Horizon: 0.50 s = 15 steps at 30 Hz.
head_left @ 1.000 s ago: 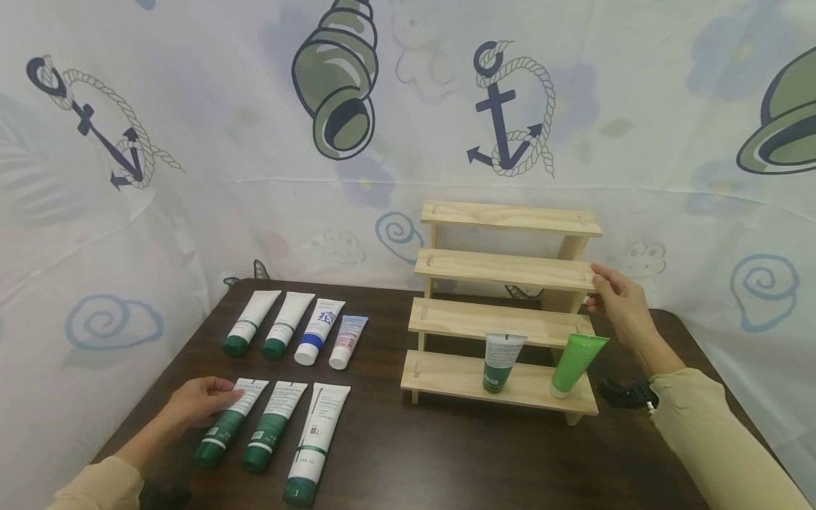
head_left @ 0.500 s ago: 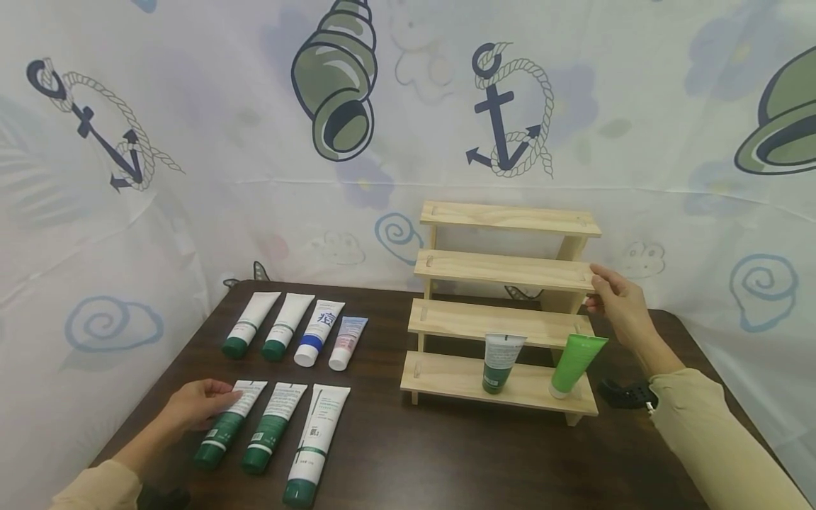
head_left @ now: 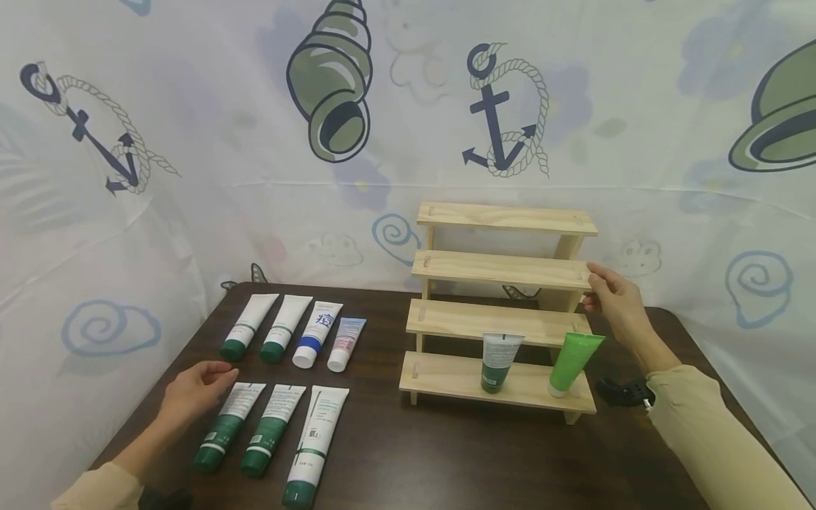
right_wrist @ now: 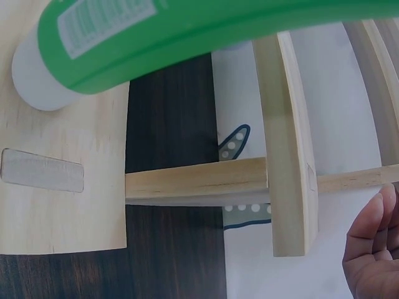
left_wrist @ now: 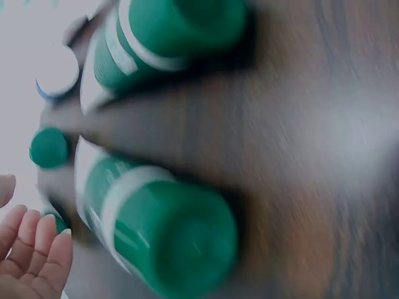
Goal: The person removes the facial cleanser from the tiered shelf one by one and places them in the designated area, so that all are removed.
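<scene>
My left hand hovers by the upper end of a green-and-white squeeze tube, the leftmost of the front row. Its fingers are loosely bent, and in the left wrist view the fingers are apart from the tubes with nothing between them. My right hand pinches the right end of the second board from the top of a tiered wooden display stand, thumb on top. On its lowest step stand a grey-and-green tube and a bright green tube, both on their caps.
Two more tubes, a green-and-white one and a white one with a green cap, lie in the front row. Behind them lies a row of several tubes, including a blue-banded one. A patterned cloth hangs behind the dark table.
My left hand has let go of the leftmost front tube and moved slightly up and away from it. My right hand keeps its place on the stand.
</scene>
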{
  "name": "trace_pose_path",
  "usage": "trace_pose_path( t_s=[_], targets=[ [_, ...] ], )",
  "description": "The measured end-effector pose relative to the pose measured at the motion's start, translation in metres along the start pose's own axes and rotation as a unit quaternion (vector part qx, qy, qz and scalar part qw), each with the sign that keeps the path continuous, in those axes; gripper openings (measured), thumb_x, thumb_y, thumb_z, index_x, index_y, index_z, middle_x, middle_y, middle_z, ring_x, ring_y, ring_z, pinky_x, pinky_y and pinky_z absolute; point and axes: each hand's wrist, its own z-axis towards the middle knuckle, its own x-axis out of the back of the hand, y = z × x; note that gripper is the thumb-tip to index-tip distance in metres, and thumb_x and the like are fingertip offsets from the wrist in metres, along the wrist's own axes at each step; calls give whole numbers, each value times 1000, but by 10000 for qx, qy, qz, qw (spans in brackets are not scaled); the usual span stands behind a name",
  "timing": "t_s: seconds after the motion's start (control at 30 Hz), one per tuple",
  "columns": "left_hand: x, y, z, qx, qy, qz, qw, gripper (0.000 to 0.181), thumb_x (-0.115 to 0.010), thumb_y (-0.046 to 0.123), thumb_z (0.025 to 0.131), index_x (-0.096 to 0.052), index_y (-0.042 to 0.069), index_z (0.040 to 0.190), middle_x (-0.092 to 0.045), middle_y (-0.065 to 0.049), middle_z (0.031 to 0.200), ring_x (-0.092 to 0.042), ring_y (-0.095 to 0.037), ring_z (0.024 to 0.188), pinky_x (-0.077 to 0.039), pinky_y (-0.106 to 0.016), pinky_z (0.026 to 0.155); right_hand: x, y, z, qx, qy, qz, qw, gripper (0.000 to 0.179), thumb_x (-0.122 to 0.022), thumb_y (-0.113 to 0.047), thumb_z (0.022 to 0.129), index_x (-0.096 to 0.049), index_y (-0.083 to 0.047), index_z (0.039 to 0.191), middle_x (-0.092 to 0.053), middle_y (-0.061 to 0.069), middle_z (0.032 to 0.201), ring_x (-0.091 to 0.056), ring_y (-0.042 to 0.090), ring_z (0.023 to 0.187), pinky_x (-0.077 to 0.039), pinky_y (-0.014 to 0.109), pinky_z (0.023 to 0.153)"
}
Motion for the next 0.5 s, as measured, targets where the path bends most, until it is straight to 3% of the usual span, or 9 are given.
trace_pose_path(
  t_s=[0.13,0.2,0.37,0.5],
  targets=[
    [-6,23,-1,-335,202,-236,9990,54,-56,43,92,-55,-4,118,-62,-27,110,-62,-34,91,-54,-32,64,0,0,1,-12,21,-110,9999,55,-38,-24,102,-24,7,144,-56,-17,83,-56,-1,69,-51,13,63],
    [-12,36,-2,-451,291,-425,9977,50,-59,41,91,-56,-1,117,-64,-24,109,-63,-31,91,-56,-36,65,0,0,1,-9,15,-103,9999,55,-38,-24,102,-24,7,145,-55,-17,83,-56,-1,69,-51,13,62],
    [-24,72,-7,-762,139,-903,9929,45,-62,37,90,-57,1,117,-64,-18,107,-64,-25,91,-57,-34,69,-1,0,1,-1,-4,-125,9999,55,-38,-24,102,-23,6,145,-55,-17,85,-56,0,70,-51,14,63],
    [-34,101,-11,-1039,-215,-1400,9845,42,-62,32,91,-57,1,119,-63,-17,108,-64,-29,95,-57,-28,72,-1,-1,1,-39,47,-183,9998,54,-37,-25,102,-24,6,145,-54,-17,85,-55,-1,70,-51,13,64]
  ],
)
